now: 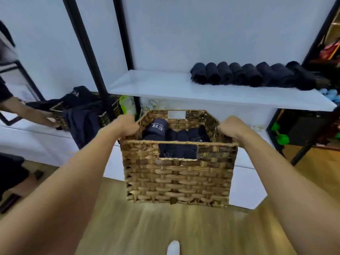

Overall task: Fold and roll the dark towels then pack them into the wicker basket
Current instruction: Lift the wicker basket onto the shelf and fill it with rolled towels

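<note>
I hold a brown wicker basket (pixel 176 177) in the air above the wooden floor, in front of a white shelf. My left hand (pixel 127 127) grips its left rim and my right hand (pixel 230 127) grips its right rim. Several rolled dark towels (pixel 176 137) stand packed inside it, one showing white lettering. A row of several more rolled dark towels (pixel 252 74) lies on the white shelf (pixel 156 85) beyond, at the right.
A second wicker basket (pixel 60 115) with loose dark cloth draped over it sits at the left, touched by another person's hand (pixel 49 120). Black frame posts (pixel 86 48) rise behind. Green dumbbells (pixel 280 135) lie low at the right. My white sock (pixel 173 247) shows below.
</note>
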### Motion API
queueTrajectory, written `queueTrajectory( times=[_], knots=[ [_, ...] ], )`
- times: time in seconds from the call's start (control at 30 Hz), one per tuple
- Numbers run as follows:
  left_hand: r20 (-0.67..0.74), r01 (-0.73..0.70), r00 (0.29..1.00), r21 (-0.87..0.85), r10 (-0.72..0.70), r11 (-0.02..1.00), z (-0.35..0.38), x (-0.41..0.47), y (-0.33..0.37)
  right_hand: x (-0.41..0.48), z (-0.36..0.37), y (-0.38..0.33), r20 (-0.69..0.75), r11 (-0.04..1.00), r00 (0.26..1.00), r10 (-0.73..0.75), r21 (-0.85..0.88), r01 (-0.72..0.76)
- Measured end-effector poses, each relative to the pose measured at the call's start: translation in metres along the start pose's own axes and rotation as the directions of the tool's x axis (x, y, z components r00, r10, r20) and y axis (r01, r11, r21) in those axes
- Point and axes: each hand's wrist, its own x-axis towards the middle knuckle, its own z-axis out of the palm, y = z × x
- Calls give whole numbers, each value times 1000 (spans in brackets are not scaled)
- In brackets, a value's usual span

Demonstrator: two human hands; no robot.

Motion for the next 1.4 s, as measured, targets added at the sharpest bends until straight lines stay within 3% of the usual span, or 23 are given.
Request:
queueTrajectory(
  times=[0.13,0.33,0.5,0.8,1.03,1.4],
  knots=[
    [-23,-10,1000,27,11,1000,-80,-20,-13,-26,-27,-58,-11,976,998,-70,207,70],
    [-221,21,975,-12,-23,1000,-166,-26,-18,-19,-50,-133,-72,966,984,-160,195,171],
    [-343,0,939,-49,-17,999,-209,27,-33,32,-48,-190,-135,924,976,-171,322,207],
    [-440,-35,898,-61,5,998,-194,199,-65,165,6,-224,-264,926,942,-208,257,276],
    [-424,-31,905,-61,2,998,-169,297,-63,242,25,-222,-302,930,936,-181,256,262],
    [-378,111,920,8,-100,994,-174,363,-27,335,15,-216,-187,889,959,-215,368,271]
  ],
)
